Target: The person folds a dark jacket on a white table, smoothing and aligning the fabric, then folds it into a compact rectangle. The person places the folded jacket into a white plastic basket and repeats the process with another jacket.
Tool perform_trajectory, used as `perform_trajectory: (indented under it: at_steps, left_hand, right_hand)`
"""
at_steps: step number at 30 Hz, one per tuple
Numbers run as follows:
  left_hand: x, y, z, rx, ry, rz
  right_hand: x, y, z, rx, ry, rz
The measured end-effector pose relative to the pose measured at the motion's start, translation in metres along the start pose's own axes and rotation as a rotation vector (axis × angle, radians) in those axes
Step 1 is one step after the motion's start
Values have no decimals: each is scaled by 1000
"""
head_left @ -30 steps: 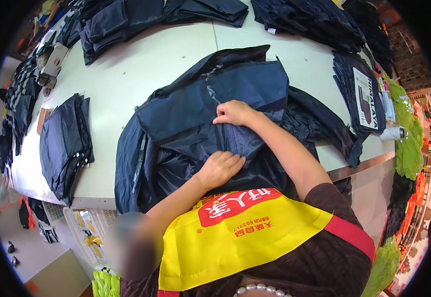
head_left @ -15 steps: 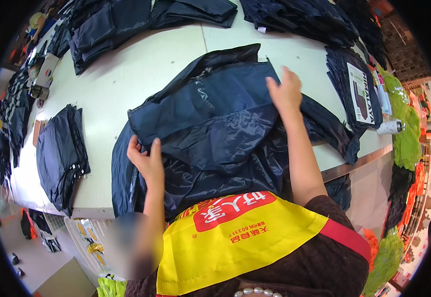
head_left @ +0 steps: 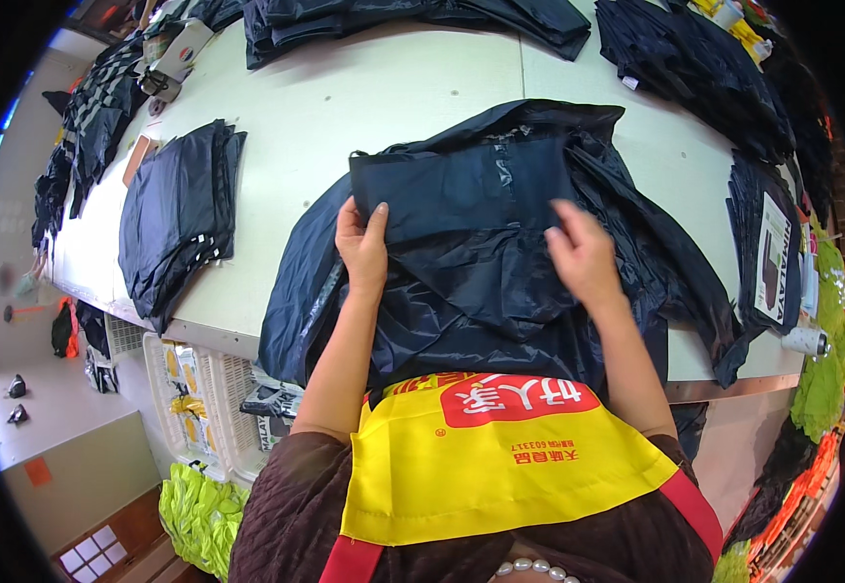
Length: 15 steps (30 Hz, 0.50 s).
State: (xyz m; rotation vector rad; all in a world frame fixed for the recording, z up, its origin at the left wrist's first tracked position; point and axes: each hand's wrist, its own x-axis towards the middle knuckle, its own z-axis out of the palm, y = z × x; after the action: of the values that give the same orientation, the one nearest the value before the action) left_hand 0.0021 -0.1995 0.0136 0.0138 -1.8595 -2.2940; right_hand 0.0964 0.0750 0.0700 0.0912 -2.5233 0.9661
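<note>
A dark navy jacket (head_left: 461, 330) of shiny thin fabric lies spread before me, its sleeves reaching out to both sides. On its upper part is a flat, folded rectangular panel (head_left: 442, 194) with a dark, glossy strip. My left hand (head_left: 364, 255) has its thumb on the panel's left edge and its fingers curled beside it, pinching the fabric. Over the panel's right side is my right hand (head_left: 590, 260), slightly blurred, with thumb and fingers apart and nothing visible between them. Folds hide the jacket's underside.
Stacks of folded dark garments lie at the left (head_left: 175, 219), far side (head_left: 403, 29) and far right (head_left: 694, 73) of the white table (head_left: 296, 117). Near a printed package (head_left: 775, 257) stands a white cup (head_left: 805, 340). White plastic baskets (head_left: 219, 398) sit below the left edge.
My view has shifted, so the table's contents appear farther right. My right hand has come down from above the panel's right corner to its right side. The panel lies flatter and squarer.
</note>
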Motion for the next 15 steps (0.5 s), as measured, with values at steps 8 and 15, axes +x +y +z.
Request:
perform_trajectory:
  at_steps: [8, 15]
  left_hand:
    - [-8, 4, 1, 79, -36, 36]
    - [-10, 22, 50, 205, -87, 105]
  right_hand:
    - [-19, 0, 48, -317, -415, 185]
    - [-27, 13, 54, -491, -422, -31]
